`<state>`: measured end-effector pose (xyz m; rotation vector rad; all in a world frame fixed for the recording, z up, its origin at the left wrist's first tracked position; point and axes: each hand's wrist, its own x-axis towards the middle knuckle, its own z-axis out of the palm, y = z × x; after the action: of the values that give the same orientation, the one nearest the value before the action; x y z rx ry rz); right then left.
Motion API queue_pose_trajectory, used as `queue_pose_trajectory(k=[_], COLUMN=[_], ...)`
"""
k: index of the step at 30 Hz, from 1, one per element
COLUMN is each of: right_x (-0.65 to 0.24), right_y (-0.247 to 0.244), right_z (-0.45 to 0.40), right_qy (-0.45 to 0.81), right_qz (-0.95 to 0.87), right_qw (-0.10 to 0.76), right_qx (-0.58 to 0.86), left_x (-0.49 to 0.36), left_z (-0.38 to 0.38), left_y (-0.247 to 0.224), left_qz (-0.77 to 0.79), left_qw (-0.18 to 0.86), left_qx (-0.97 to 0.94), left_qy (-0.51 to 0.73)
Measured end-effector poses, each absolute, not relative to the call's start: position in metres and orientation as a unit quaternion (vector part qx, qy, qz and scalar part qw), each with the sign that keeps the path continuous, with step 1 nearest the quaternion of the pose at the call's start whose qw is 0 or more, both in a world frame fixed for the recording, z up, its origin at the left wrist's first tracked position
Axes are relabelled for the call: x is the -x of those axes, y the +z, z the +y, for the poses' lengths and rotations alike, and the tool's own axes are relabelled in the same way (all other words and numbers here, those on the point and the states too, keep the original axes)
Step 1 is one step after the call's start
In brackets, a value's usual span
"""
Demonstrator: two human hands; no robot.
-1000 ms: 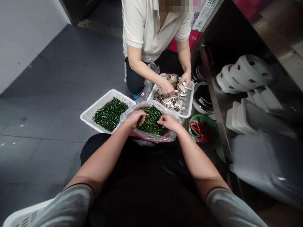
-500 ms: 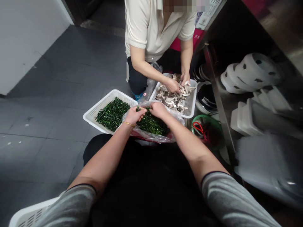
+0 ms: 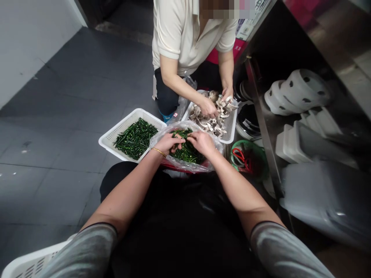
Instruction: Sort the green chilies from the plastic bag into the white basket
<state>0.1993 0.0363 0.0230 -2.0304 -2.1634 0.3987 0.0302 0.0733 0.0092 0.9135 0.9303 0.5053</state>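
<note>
Green chili peppers (image 3: 188, 153) fill a clear plastic bag (image 3: 209, 165) in front of me. Over the bag's left part is my left hand (image 3: 170, 143), a yellow band at its wrist, its curled fingers closed round some green peppers. My right hand (image 3: 201, 141) is pinched at the tips just beside it; whatever lies between those fingertips is too small to make out. More green peppers (image 3: 136, 138) lie in a white perforated basket (image 3: 109, 141) touching the bag's left side.
Opposite me a person in a cream shirt (image 3: 171, 34) handles torn mushrooms (image 3: 213, 124) in a white basket (image 3: 232, 129). Right of the bag stands a green basket (image 3: 235, 148) with red-handled scissors (image 3: 242, 159). Plastic containers (image 3: 313, 197) line a shelf; another basket (image 3: 34, 256) is at lower left.
My right hand has moved slightly right and down, and my left hand a little right and down. The other person's left-side hand has shifted slightly over the mushrooms.
</note>
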Motion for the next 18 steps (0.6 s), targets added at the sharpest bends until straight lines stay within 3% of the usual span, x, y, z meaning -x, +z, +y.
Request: queue_pose_trajectory(k=[3, 5, 14, 18], right_x=[-0.204, -0.206, -0.211, -0.216], right_y=[0.001, -0.011, 0.021, 0.024], right_z=[0.039, 0.042, 0.042, 0.035], right_qy=[0.2, 0.238, 0.221, 0.344], right_qz=[-0.685, -0.667, -0.748, -0.714], right_qw=[-0.062, -0.074, 0.121, 0.16], right_qx=[0.698, 0.702, 0.614, 0.589], left_x=[-0.027, -0.026, -0.044, -0.046], left_z=[0.078, 0.081, 0.07, 0.071], left_y=[0.01, 0.008, -0.002, 0.001], left_qz=[0.41, 0.407, 0.432, 0.425], left_qw=[0.793, 0.802, 0.75, 0.746], left_qx=[-0.351, -0.323, -0.381, -0.356], left_qy=[0.282, 0.295, 0.324, 0.369])
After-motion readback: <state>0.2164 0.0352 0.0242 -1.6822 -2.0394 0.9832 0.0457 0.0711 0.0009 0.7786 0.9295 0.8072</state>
